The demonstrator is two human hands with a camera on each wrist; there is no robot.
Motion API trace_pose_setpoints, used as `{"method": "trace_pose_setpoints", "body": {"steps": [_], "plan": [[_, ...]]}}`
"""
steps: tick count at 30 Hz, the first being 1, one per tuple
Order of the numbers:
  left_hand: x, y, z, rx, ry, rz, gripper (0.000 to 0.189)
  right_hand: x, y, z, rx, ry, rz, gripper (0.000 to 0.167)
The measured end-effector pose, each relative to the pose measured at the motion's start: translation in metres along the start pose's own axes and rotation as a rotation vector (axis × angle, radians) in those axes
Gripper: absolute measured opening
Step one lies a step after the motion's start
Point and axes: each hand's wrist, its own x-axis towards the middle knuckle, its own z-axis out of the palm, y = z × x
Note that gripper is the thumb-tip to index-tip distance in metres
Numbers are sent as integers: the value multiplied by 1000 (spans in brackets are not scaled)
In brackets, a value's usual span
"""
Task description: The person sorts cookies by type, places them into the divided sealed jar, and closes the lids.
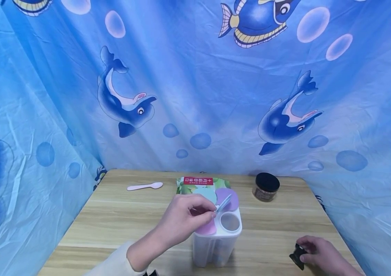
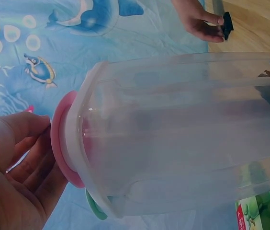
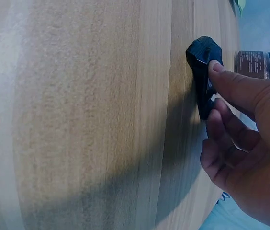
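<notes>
A tall clear storage container (image 1: 213,249) with a white top stands on the table, one round opening (image 1: 230,222) showing. My left hand (image 1: 185,216) pinches a light-blue lid (image 1: 223,203), tilted up beside that opening. Pink (image 1: 207,229), green (image 1: 205,193) and purple (image 1: 227,197) lids cover other parts of the top. In the left wrist view the pink lid (image 2: 64,139) faces my hand and hides the blue one. At the right, my right hand (image 1: 323,255) holds a small black object (image 3: 203,76) between thumb and fingers, low over the table; its exact kind is unclear.
Behind the container lies a green packet with a red label (image 1: 198,181). A jar with a black lid (image 1: 266,187) stands at the back right, and a pale pink spoon (image 1: 145,186) lies at the back left. A blue sea-print curtain (image 1: 195,96) surrounds the table.
</notes>
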Motion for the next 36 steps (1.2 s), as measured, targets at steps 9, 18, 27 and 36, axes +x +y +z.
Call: {"method": "trace_pose_setpoints", "body": {"steps": [9,18,27,36], "plan": [[-2,-2,1,-8,0,5,10,2,-4,7,-4,59,175,38],[-2,-4,2,-13,-3,4,12,2,-6,4,31,73,228,49],[0,-3,1,-10,-1,27,11,1,-10,-6,-28,78,52,33],[1,-4,-1,-5,-1,12,7,6,-34,-22,-47,74,-131,35]]}}
